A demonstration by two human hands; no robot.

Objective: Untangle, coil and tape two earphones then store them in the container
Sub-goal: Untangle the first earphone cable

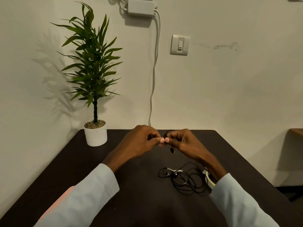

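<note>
We note a potted plant [93, 74] at the dark table's [68, 169] far-left corner; a wall switch [180, 45], white box [141, 6] and hanging cable [155, 66] behind.

tape roll [210, 180] half hidden under right sleeve, wall adapter [141, 6] cut off at top edge

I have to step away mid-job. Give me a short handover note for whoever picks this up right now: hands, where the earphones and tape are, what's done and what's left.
Left hand and right hand: raised over the dark table, both pinching a black earphone; one earbud dangles below the right fingers.
Second earphone: loose tangle on the table, near the right wrist.
Tape roll: on the table, partly hidden under the right sleeve.
Container: not in view.
Done: nothing visibly coiled or taped.
Left: coil and tape the held earphone, untangle, coil and tape the second, store both.
</note>
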